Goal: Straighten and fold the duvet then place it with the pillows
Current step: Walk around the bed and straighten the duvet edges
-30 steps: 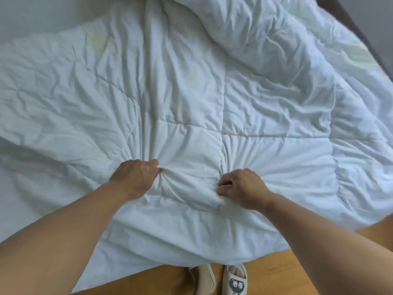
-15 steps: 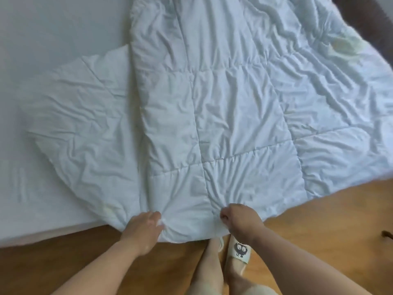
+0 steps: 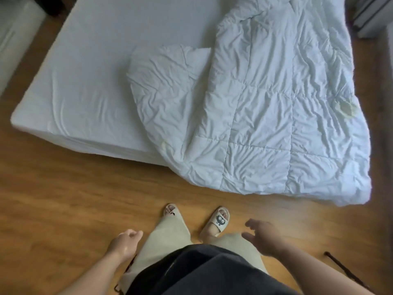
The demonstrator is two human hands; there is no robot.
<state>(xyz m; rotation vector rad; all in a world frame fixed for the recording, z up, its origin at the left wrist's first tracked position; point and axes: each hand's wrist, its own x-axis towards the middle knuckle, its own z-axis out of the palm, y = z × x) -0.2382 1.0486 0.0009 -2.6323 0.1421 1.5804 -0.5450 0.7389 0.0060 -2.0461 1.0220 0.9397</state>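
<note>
The white quilted duvet (image 3: 265,107) lies crumpled over the right half of the mattress (image 3: 95,71), its near edge hanging over the bed's foot onto the wooden floor. A folded-under flap of it spreads to the left. My left hand (image 3: 125,243) hovers low beside my left leg, fingers loosely curled, holding nothing. My right hand (image 3: 263,237) is out in front of my right leg with fingers spread, also empty. Both hands are well clear of the duvet. No pillows are in view.
Wooden floor (image 3: 63,199) surrounds the bed's foot. My feet in slippers (image 3: 217,222) stand just short of the duvet's edge. A thin dark rod (image 3: 344,273) lies on the floor at the lower right. Pale furniture (image 3: 372,15) stands at the top right.
Both hands have let go of the duvet's near edge and dropped back beside my legs. I have stepped back from the bed, and the duvet now rests hanging over the bed's foot.
</note>
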